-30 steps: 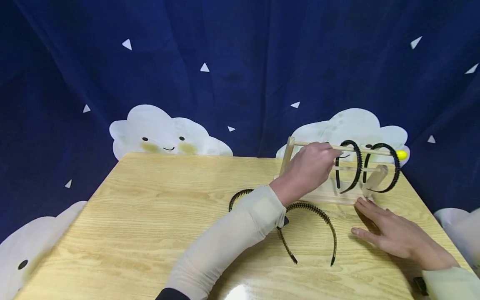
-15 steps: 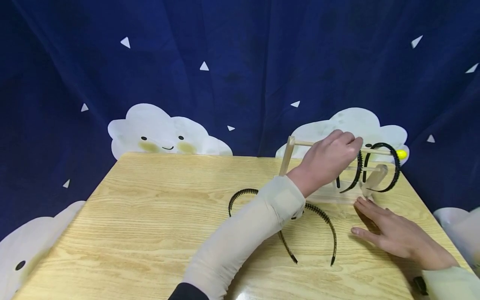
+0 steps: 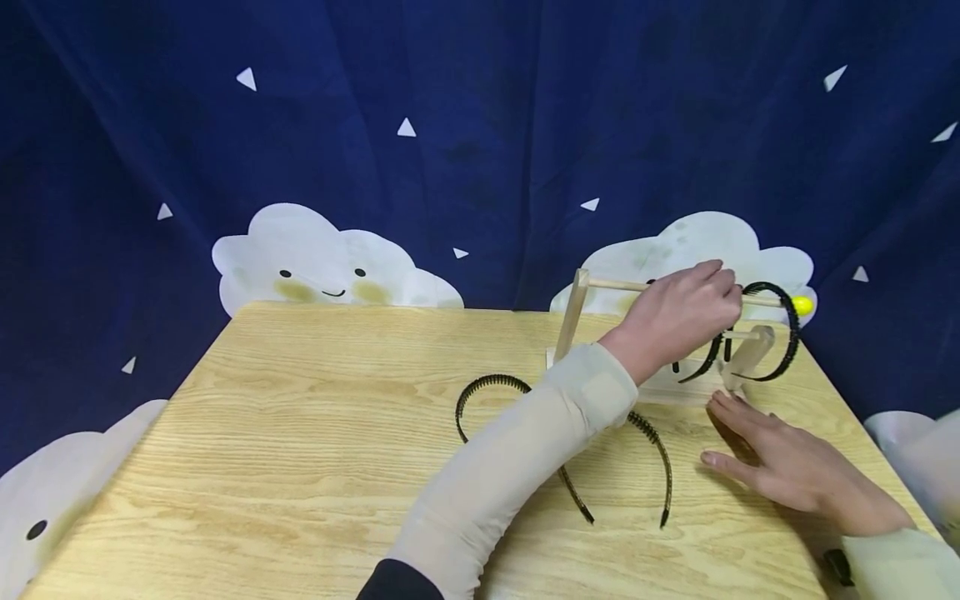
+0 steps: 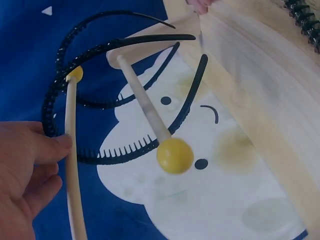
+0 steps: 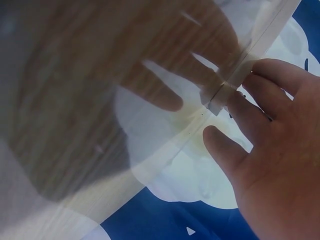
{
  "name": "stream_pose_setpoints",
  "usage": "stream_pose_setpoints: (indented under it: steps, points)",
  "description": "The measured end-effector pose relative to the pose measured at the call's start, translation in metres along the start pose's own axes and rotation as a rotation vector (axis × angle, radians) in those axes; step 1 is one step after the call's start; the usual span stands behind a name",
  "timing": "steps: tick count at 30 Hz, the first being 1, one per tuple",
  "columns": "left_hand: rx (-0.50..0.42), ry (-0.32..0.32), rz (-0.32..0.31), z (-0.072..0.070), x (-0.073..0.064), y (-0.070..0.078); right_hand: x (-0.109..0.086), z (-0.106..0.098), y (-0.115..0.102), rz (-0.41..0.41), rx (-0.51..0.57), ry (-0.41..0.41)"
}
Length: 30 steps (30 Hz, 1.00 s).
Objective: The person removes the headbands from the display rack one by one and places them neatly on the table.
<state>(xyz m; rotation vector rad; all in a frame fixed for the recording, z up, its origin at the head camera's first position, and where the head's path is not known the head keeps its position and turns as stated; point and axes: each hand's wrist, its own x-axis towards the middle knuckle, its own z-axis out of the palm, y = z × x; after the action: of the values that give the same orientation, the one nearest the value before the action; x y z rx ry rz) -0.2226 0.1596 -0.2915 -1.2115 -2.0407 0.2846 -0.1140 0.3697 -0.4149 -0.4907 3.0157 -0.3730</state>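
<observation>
A light wooden stand (image 3: 573, 317) with two rods, tipped by yellow balls (image 4: 175, 156), stands at the table's right rear. Two black toothed headbands hang on its upper rod (image 3: 615, 285). My left hand (image 3: 682, 312) is at this rod, with thumb and finger pinching the top of the nearer headband (image 4: 130, 40). The other headband (image 3: 795, 342) hangs closer to the rod's yellow end, apart from the hand. My right hand (image 3: 802, 467) rests on the table with fingers extended, fingertips touching the corner of the stand's base (image 3: 667, 387).
More dark coiled headbands (image 3: 663, 467) lie on the wooden table (image 3: 300, 433) in front of the stand, partly hidden by the left sleeve (image 3: 517, 467). A blue curtain (image 3: 450, 125) with white clouds hangs behind the table.
My left hand has moved right along the upper rod to the nearer headband. Both hanging headbands and the right hand have stayed in place.
</observation>
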Motion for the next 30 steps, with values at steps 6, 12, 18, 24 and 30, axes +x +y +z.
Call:
stream_pose_setpoints:
  steps: [6,12,18,24,30]
  points:
    - [-0.067,-0.076,-0.015,0.004,0.002,0.003,0.0,-0.001,0.0,0.004,-0.017,-0.002]
    - [-0.048,-0.07,-0.032,0.007,0.004,0.004,0.001,-0.001,0.0,-0.004,-0.026,0.008]
    - [-0.057,-0.075,-0.057,0.008,0.005,0.005,0.001,-0.001,0.0,0.002,-0.023,0.001]
    - [-0.039,-0.048,-0.055,0.009,0.007,0.007,0.0,-0.002,0.0,0.01,-0.019,0.0]
    - [0.01,0.035,-0.064,0.012,0.006,0.006,0.0,-0.003,-0.001,0.01,-0.021,0.002]
